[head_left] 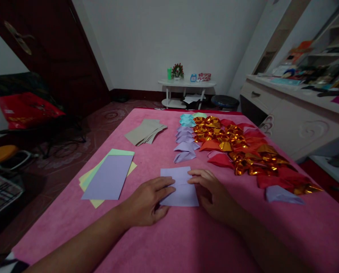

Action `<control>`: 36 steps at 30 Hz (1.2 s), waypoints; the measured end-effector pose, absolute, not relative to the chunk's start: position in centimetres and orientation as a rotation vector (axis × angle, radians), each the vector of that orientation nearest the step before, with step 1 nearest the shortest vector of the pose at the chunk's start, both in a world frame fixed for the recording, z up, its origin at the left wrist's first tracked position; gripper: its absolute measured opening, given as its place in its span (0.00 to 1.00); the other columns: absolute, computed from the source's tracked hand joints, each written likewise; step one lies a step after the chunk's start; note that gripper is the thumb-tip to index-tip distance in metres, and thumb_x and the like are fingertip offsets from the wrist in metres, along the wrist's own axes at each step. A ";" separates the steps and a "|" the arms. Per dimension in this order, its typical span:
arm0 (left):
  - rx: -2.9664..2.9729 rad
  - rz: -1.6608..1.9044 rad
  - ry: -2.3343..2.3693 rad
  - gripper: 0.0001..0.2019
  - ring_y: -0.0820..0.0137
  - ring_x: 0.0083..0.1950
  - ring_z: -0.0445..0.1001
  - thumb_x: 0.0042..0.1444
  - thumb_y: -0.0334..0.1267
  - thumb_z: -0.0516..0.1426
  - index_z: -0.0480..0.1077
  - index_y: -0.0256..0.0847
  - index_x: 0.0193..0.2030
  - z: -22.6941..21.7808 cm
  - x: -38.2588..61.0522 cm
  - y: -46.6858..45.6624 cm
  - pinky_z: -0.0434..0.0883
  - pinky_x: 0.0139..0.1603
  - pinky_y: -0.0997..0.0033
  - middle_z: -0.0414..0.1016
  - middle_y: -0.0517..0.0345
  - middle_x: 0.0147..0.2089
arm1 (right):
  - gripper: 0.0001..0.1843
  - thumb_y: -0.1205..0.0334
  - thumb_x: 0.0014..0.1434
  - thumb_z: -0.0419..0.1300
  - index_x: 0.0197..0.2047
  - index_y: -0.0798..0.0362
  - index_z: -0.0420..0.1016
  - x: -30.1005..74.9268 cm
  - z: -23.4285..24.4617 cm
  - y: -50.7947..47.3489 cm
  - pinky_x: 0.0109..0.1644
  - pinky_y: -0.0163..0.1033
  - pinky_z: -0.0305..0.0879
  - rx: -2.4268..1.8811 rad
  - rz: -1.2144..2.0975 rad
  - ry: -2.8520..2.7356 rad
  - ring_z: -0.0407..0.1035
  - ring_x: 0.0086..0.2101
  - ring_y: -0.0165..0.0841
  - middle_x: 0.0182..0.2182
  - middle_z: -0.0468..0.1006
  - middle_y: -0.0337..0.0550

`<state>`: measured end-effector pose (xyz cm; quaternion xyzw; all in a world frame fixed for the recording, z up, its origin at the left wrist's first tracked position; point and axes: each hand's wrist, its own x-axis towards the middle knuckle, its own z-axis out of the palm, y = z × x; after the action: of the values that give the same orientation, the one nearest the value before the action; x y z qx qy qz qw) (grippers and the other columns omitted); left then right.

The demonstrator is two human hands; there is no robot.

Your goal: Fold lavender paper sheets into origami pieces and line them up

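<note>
A lavender sheet of paper (183, 195) lies on the pink cloth in front of me, with faint crease lines running across its upper half. My left hand (149, 199) rests over its left edge, fingers stretched onto the paper and thumb apart below. At the right edge, the fingertips of my right hand (211, 193) touch the paper; these fingers are slightly bent and the thumb is apart from them. Just beyond the sheet stand folded lavender paper pieces (185, 146) in a column.
Left lie a stack of lavender, green and yellow sheets (108, 178) and a fan of grey-beige sheets (146, 131). Shiny gold folded pieces (217, 132) and red folded pieces (220, 159) cover the right side, with one lavender folded piece (283, 194) near. A white side table (188, 82) stands behind.
</note>
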<state>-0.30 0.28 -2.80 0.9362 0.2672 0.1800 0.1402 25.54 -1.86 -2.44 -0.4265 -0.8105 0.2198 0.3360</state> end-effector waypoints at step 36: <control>2.007 0.889 1.284 0.06 0.72 0.29 0.72 0.51 0.34 0.59 0.73 0.38 0.24 -3.4 1.3 1.7 0.67 0.32 0.74 0.75 0.57 0.28 | 0.08 0.69 0.52 0.57 0.23 0.51 0.68 23.2 -2.9 -1.0 0.40 0.38 0.62 -1.488 0.555 -1.847 0.68 0.35 0.34 0.31 0.75 0.41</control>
<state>1.33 1.66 -3.39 0.7542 0.4823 0.3342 0.2948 23.23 -1.01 -2.90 -0.5734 -0.7114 0.2139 0.3455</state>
